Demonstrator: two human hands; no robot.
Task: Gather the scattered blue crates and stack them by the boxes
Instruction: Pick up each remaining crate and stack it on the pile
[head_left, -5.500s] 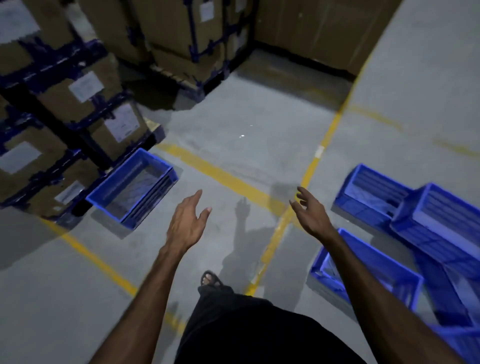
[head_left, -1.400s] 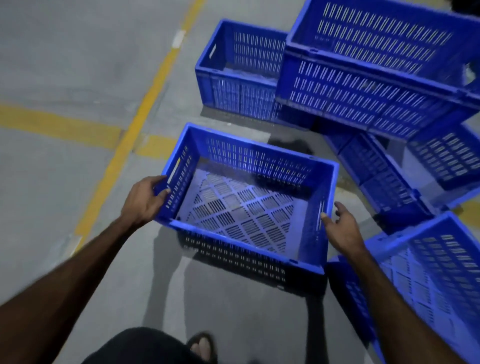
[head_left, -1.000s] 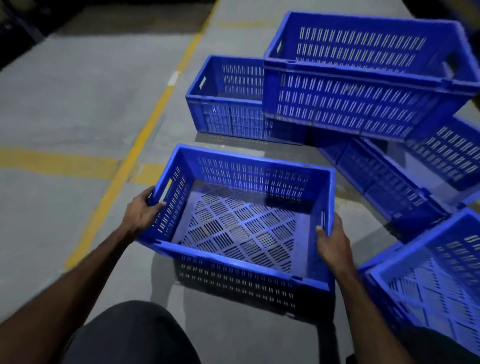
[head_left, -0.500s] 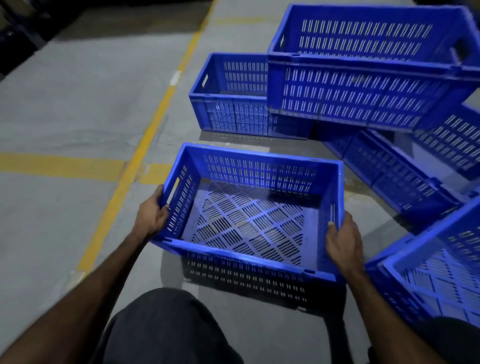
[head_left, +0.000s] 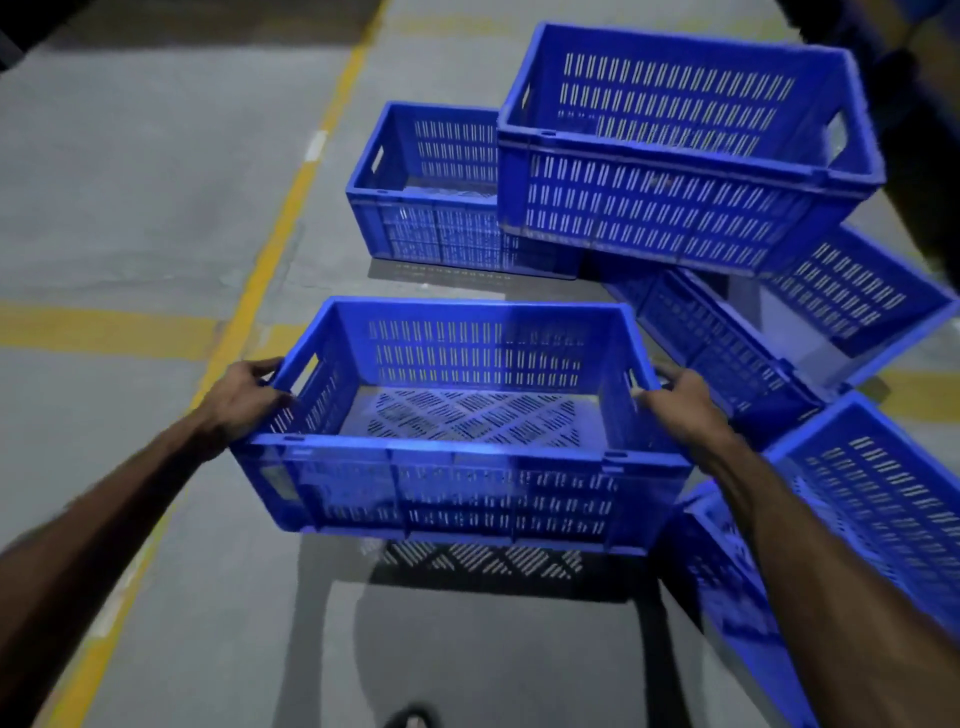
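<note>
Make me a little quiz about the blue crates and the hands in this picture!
1. True or false: the left hand and the right hand grip opposite ends of the held crate.
2. What lies inside the held crate? A) boxes B) nothing C) bottles
3. Fill in: the shadow under the held crate shows it is ____ the floor.

Key: 1 true. 2 B. 3 off; the slotted shadow lies apart from its base, so it is lifted. Behind it, the tilted crate leans on others, and the far crate sits flat.
</note>
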